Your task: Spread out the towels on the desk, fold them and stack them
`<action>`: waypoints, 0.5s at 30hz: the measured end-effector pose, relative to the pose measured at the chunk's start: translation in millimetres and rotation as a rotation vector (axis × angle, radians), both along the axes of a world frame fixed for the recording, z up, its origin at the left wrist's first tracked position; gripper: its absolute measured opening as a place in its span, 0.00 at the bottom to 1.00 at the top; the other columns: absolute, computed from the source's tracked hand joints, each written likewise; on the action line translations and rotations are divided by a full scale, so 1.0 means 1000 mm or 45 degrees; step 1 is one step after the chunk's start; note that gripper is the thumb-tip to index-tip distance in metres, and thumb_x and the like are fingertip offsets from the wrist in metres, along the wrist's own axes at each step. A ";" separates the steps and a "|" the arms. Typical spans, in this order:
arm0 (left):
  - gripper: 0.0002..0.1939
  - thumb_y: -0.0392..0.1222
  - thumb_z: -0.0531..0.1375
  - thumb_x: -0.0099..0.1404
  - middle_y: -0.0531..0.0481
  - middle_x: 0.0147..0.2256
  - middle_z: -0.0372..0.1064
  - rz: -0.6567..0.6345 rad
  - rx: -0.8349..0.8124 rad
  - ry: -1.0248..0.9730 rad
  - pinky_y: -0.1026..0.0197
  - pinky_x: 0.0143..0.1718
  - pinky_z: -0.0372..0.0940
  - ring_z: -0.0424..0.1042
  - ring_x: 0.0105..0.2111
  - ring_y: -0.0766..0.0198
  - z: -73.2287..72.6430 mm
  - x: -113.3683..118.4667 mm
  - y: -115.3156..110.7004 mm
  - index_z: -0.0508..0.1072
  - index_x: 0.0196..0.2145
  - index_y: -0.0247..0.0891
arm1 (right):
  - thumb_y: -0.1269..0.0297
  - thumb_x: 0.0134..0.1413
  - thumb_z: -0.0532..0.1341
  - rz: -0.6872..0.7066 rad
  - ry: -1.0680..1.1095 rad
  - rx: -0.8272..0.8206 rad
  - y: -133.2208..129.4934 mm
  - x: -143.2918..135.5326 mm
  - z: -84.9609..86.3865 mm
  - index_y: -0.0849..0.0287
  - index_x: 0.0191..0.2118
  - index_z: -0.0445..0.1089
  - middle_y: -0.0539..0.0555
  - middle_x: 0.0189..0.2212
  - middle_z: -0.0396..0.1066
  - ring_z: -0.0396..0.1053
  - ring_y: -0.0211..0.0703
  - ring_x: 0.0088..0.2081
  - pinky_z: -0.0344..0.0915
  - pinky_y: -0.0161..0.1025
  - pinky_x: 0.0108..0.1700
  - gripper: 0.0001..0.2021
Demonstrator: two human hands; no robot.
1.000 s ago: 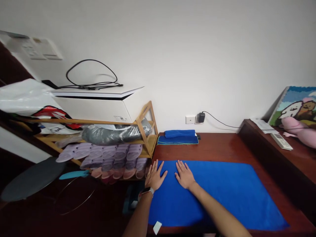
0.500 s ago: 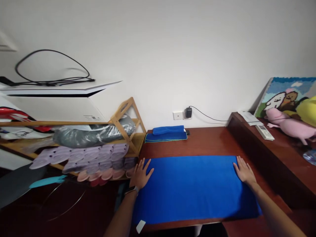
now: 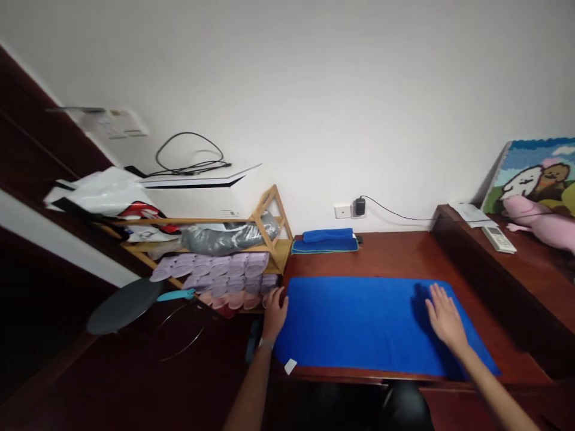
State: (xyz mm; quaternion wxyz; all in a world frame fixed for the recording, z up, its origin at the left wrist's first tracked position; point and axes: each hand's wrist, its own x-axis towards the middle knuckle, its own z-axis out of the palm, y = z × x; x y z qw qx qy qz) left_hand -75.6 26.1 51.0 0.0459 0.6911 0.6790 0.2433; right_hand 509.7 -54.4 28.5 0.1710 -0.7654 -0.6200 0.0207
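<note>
A blue towel (image 3: 359,323) lies spread flat on the reddish-brown desk (image 3: 395,254), with a white tag (image 3: 290,366) at its near left corner. My left hand (image 3: 275,314) is at the towel's left edge, its fingers apart and holding nothing; I cannot tell whether it touches the cloth. Over the right part of the towel, my right hand (image 3: 445,317) is open with fingers stretched out, and its shadow falls on the cloth to the left. Folded blue towels (image 3: 327,239) lie at the back of the desk by the wall.
On the left, a wooden rack (image 3: 278,254) holds lilac and pink slippers (image 3: 220,272) and a plastic-wrapped grey bundle (image 3: 229,238). A black plug (image 3: 360,206) sits in the wall socket. The raised ledge at right carries a remote (image 3: 498,239) and a pink plush toy (image 3: 539,221).
The view has swung left, bringing the door side into sight. My right hand has lifted off the towel's far right corner and moved inward. My left hand has shifted off the far left corner.
</note>
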 end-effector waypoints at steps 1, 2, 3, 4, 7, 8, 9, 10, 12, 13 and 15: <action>0.27 0.52 0.45 0.77 0.36 0.58 0.70 0.036 0.033 -0.012 0.42 0.63 0.64 0.68 0.61 0.47 -0.004 -0.002 -0.027 0.71 0.62 0.38 | 0.47 0.70 0.33 0.098 0.005 0.017 -0.019 -0.026 -0.002 0.65 0.75 0.49 0.59 0.76 0.45 0.38 0.50 0.77 0.38 0.53 0.76 0.38; 0.25 0.53 0.47 0.76 0.36 0.54 0.72 0.071 0.073 -0.030 0.42 0.60 0.66 0.71 0.57 0.46 -0.010 -0.003 -0.057 0.74 0.59 0.38 | 0.46 0.71 0.35 0.196 0.015 0.005 -0.038 -0.053 -0.006 0.62 0.75 0.51 0.56 0.76 0.46 0.39 0.50 0.76 0.38 0.53 0.76 0.37; 0.24 0.53 0.49 0.76 0.37 0.51 0.73 0.096 0.104 -0.037 0.42 0.58 0.68 0.73 0.54 0.45 -0.017 -0.002 -0.086 0.76 0.56 0.39 | 0.46 0.71 0.37 0.279 0.027 -0.023 -0.056 -0.077 -0.010 0.59 0.75 0.52 0.54 0.76 0.47 0.40 0.49 0.76 0.38 0.53 0.76 0.36; 0.23 0.53 0.49 0.76 0.37 0.50 0.74 0.092 0.115 -0.039 0.42 0.57 0.69 0.74 0.53 0.45 -0.024 -0.001 -0.114 0.76 0.55 0.40 | 0.45 0.71 0.38 0.335 0.041 -0.058 -0.073 -0.099 -0.014 0.57 0.76 0.52 0.52 0.76 0.47 0.40 0.49 0.76 0.39 0.53 0.76 0.35; 0.21 0.51 0.49 0.76 0.40 0.54 0.74 -0.007 0.105 -0.024 0.41 0.57 0.70 0.73 0.56 0.45 -0.040 0.003 -0.175 0.75 0.57 0.45 | 0.44 0.70 0.38 0.334 0.058 -0.128 -0.106 -0.137 -0.028 0.52 0.76 0.50 0.48 0.75 0.49 0.41 0.48 0.76 0.42 0.54 0.76 0.36; 0.22 0.50 0.49 0.76 0.41 0.56 0.74 -0.036 0.105 -0.010 0.40 0.59 0.69 0.72 0.57 0.46 -0.042 0.003 -0.185 0.74 0.59 0.46 | 0.44 0.69 0.37 0.316 0.059 -0.139 -0.110 -0.140 -0.032 0.51 0.76 0.50 0.48 0.74 0.50 0.42 0.48 0.76 0.43 0.54 0.76 0.36; 0.22 0.49 0.49 0.76 0.42 0.56 0.74 -0.053 0.112 0.010 0.39 0.61 0.67 0.72 0.58 0.46 -0.042 0.003 -0.191 0.74 0.60 0.47 | 0.43 0.68 0.37 0.306 0.062 -0.148 -0.113 -0.140 -0.034 0.52 0.76 0.50 0.48 0.74 0.51 0.42 0.48 0.75 0.44 0.55 0.76 0.37; 0.21 0.47 0.49 0.76 0.42 0.56 0.74 -0.059 0.125 0.032 0.38 0.62 0.66 0.72 0.57 0.46 -0.040 0.001 -0.192 0.74 0.59 0.48 | 0.42 0.68 0.37 0.304 0.071 -0.155 -0.113 -0.138 -0.035 0.52 0.76 0.50 0.48 0.74 0.52 0.43 0.49 0.75 0.44 0.56 0.76 0.38; 0.21 0.45 0.49 0.76 0.42 0.52 0.77 -0.047 0.159 0.074 0.36 0.63 0.64 0.74 0.55 0.46 -0.033 -0.004 -0.183 0.77 0.56 0.48 | 0.41 0.67 0.37 0.291 0.096 -0.152 -0.106 -0.135 -0.032 0.48 0.76 0.48 0.46 0.73 0.53 0.43 0.50 0.75 0.45 0.57 0.76 0.38; 0.21 0.44 0.48 0.76 0.41 0.50 0.77 -0.043 0.174 0.086 0.36 0.63 0.64 0.74 0.54 0.46 -0.028 -0.006 -0.175 0.78 0.54 0.49 | 0.40 0.66 0.37 0.279 0.108 -0.140 -0.100 -0.138 -0.028 0.45 0.76 0.48 0.44 0.72 0.54 0.44 0.50 0.75 0.45 0.58 0.76 0.37; 0.22 0.43 0.47 0.76 0.41 0.50 0.77 -0.065 0.192 0.096 0.38 0.61 0.66 0.74 0.55 0.47 -0.017 -0.004 -0.154 0.79 0.53 0.48 | 0.40 0.67 0.37 0.304 0.131 -0.110 -0.083 -0.157 -0.013 0.42 0.76 0.50 0.43 0.72 0.55 0.44 0.50 0.75 0.46 0.58 0.76 0.36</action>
